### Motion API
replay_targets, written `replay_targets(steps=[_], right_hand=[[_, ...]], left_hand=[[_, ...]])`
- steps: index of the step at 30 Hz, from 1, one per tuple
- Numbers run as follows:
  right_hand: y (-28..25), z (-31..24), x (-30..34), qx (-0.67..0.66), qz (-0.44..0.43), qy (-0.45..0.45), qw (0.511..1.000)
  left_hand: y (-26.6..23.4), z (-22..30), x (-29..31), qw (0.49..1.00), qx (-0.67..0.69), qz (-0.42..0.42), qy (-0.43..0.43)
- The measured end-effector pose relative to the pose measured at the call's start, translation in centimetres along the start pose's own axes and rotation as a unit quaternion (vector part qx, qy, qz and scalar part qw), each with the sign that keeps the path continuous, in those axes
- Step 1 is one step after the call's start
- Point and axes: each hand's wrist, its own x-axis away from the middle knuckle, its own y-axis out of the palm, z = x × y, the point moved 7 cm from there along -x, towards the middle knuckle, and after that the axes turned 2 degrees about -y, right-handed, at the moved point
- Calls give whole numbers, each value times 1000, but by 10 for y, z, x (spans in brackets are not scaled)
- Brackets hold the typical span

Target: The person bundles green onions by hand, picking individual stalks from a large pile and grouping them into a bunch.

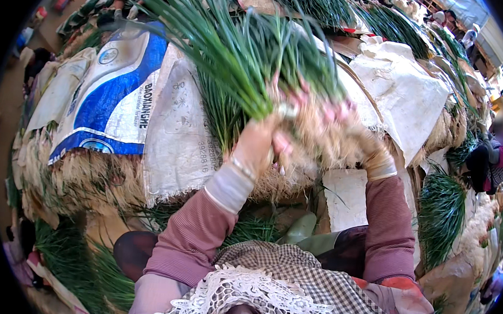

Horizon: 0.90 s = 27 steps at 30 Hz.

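Observation:
A bunch of spring onions (228, 68), with long green leaves and pale pinkish bulbs, is gripped in my left hand (254, 144). Its leaves point away to the upper left, and the fingers are closed near the white bases. By the tangle of tan roots (308, 135), on the right side of more spring onions (293, 55), is my right hand (367, 146). Motion smears its fingers, so its grip does not show. Below both hands lies a stack of spring onions whose roots (284, 185) hang toward me.
A blue and white woven sack (116, 83) and a greyish one (177, 128) cover the pile at left. A white sheet (399, 88) lies at right. More leaves (443, 214) are heaped beside my right arm. Another person (501, 151) sits at far right.

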Motion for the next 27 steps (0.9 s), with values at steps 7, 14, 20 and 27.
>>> replay_targets(steps=[7,14,20,27], right_hand=[[-83,75,74,319,204,313,871],[44,-26,15,568,288,-35,770],[99,57,-63,742,161,106,642],[123,59,-36,496,157,90,849]], left_hand=[[-87,-57,43,991,20,83,-107],[-104,-16,92,993,-72,96,-4],[-93,-11,120,982,156,93,54],[-147,-46,123,974,182,132,23]])
